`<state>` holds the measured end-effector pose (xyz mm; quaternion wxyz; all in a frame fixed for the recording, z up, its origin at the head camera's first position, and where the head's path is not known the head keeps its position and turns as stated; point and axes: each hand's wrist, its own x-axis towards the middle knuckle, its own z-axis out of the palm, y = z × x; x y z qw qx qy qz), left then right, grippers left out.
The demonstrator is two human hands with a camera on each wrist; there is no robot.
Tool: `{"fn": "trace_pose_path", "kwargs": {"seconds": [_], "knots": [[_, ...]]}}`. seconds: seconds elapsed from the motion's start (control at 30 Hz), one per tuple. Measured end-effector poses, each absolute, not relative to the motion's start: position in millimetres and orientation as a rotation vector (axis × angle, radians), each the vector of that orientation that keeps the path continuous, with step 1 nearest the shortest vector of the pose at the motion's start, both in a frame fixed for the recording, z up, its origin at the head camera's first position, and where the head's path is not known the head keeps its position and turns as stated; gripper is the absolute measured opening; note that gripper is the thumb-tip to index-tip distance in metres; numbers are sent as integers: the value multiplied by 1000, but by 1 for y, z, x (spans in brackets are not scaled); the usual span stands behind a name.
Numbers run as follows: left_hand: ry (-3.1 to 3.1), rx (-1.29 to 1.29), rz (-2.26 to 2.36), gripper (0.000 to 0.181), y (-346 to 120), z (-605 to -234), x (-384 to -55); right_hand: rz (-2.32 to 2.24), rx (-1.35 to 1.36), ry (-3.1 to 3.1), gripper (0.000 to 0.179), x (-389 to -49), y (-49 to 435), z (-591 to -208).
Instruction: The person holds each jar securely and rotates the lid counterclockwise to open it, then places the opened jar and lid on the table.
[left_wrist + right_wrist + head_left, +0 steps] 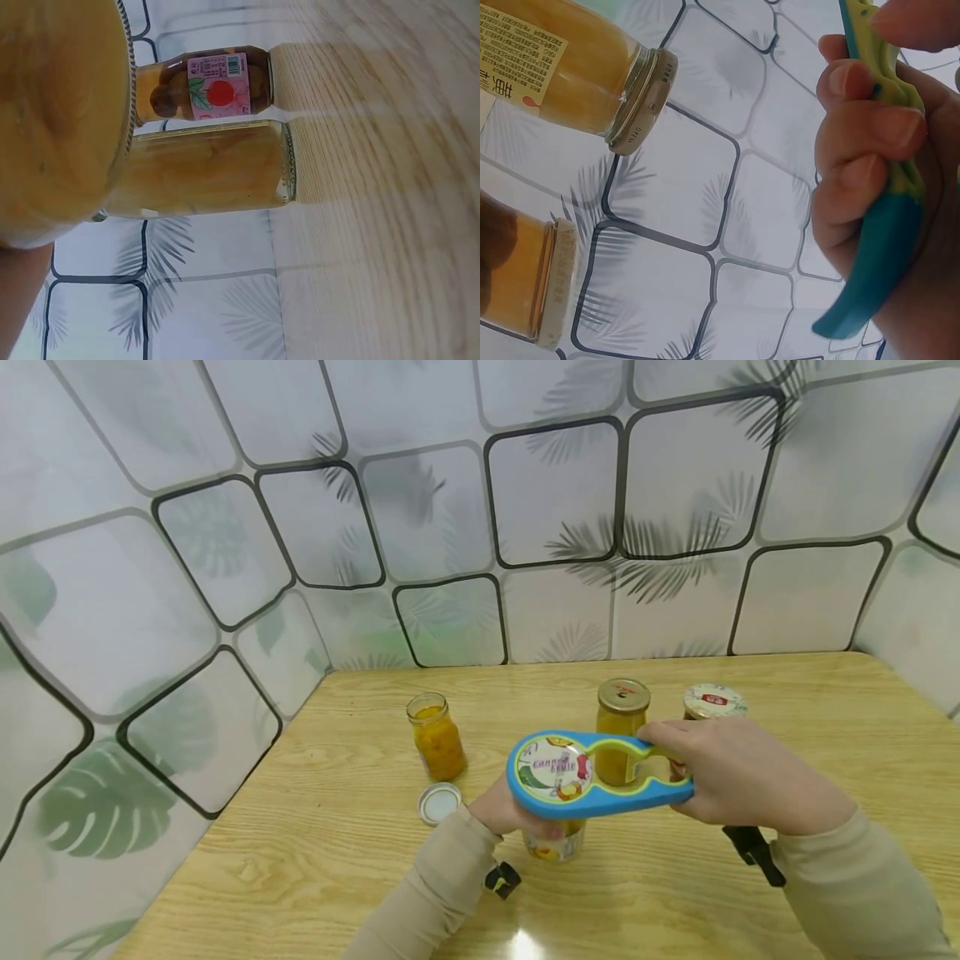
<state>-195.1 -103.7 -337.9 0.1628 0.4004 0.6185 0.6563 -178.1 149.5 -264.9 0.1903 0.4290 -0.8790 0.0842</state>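
Note:
My left hand [504,806] grips a jar of yellow fruit [555,843], whose base appears raised off the table in the left wrist view. Over its printed "Canned Fruit" lid [555,768] fits the wide ring of a blue and lime-green jar opener [600,806]. The fingers of my right hand [738,772] curl round the far end of that opener. In the right wrist view the opener [889,232] lies within the hand, and the lid it surrounds is out of sight. Part of the held jar [60,112] fills the left wrist view's edge.
An uncovered jar of orange fruit [441,743] stands at left, its loose lid [439,803] lying before it. Behind my hands stand a gold-lidded jar [622,710] and a jar with a printed white lid [712,700]. A patterned curtain [555,493] borders the wooden table [300,860].

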Motion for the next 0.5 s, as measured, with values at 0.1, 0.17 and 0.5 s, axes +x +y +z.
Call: {"fn": "trace_pose_path", "kwargs": {"seconds": [0.1, 0.17, 0.5], "knots": [[1727, 1183, 1871, 90, -104, -340, -196, 244, 1217, -2465, 43, -178, 150, -264], [1709, 1204, 1866, 91, -104, -340, -196, 243, 1222, -2464, 42, -178, 150, -264], [1723, 1203, 1799, 75, -103, -333, -192, 266, 1237, -2422, 41, -180, 152, -266]]}}
